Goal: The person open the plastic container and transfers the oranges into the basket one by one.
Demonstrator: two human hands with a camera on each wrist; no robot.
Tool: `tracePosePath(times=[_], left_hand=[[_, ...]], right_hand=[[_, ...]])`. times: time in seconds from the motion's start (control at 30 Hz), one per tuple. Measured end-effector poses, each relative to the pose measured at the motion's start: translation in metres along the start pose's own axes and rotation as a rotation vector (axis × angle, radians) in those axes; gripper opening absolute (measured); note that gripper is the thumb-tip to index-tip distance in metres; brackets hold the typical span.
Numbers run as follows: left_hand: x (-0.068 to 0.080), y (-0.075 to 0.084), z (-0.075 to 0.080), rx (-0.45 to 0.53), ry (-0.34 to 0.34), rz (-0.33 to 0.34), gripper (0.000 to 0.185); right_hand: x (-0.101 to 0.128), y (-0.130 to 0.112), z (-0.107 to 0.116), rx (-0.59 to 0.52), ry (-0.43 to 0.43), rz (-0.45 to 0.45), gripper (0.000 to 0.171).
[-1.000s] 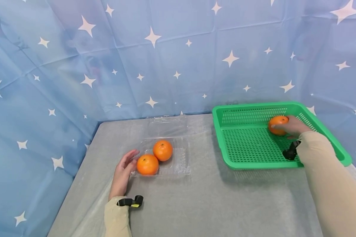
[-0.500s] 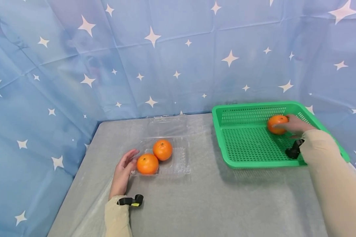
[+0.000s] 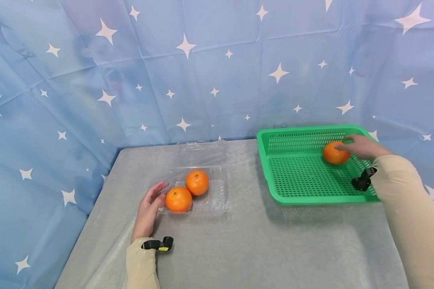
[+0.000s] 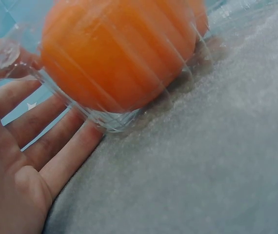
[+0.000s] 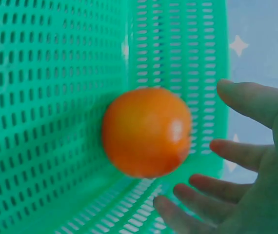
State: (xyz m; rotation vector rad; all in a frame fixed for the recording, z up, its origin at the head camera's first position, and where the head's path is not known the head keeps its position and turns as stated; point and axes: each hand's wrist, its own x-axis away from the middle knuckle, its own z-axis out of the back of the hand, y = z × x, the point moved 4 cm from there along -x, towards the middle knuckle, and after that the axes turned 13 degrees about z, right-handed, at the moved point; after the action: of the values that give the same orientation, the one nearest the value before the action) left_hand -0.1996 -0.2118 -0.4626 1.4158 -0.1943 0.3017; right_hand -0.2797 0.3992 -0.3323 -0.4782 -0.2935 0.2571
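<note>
My right hand (image 3: 361, 147) hovers inside the shallow green perforated plastic basket (image 3: 296, 176), its fingers (image 5: 248, 100) spread and relaxed, clear of the round orange fruit (image 3: 335, 153) that sits on the basket floor near the far right corner; the right wrist view shows a gap between my fingertips and the fruit (image 5: 147, 131), so I judge the step in hand to be the letting-go, with the fruit set down and my hand opened off it. My left hand (image 3: 149, 210) lies flat on the grey cloth-covered table (image 3: 253, 245), fingers (image 4: 63, 141) straight and lightly together against the near left corner of the clear plastic clamshell tray (image 3: 220, 192), steadying it. Two more round oranges (image 3: 179, 199) rest in that tray, touching each other, the second (image 3: 197, 182) just behind the first. The next move, as I read it, calls for drawing my right hand up over the basket wall without nudging the fruit, which could roll on the smooth mesh. The fruit is nearly a ball, so it has no real long axis; where its stem end points I cannot tell here, though the tray's rear orange shows its stem dimple facing up.
</note>
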Motion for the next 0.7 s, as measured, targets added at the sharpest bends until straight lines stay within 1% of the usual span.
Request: tracePosePath(times=[0.07, 0.13, 0.23, 0.33, 0.47, 0.7], left_hand=[[0.001, 0.000, 0.001, -0.002, 0.001, 0.002, 0.045], [0.000, 0.000, 0.001, -0.005, 0.004, 0.004, 0.046], [-0.001, 0.000, 0.001, -0.005, 0.009, 0.005, 0.046], [-0.002, 0.000, 0.000, -0.004, 0.015, 0.005, 0.045], [-0.002, 0.001, 0.000, -0.003, 0.017, 0.002, 0.045], [0.000, -0.001, 0.000, 0.003, 0.019, 0.014, 0.045]], right_hand=[[-0.002, -0.009, 0.003, 0.035, 0.018, 0.007, 0.084], [-0.003, -0.020, 0.005, 0.041, 0.034, 0.016, 0.083], [-0.005, -0.035, 0.008, 0.046, 0.042, 0.033, 0.085], [-0.007, -0.048, 0.011, 0.080, 0.042, 0.043, 0.087], [-0.009, -0.062, 0.011, 0.124, 0.043, 0.074, 0.082], [-0.012, -0.087, 0.001, 0.078, 0.005, 0.166, 0.071]])
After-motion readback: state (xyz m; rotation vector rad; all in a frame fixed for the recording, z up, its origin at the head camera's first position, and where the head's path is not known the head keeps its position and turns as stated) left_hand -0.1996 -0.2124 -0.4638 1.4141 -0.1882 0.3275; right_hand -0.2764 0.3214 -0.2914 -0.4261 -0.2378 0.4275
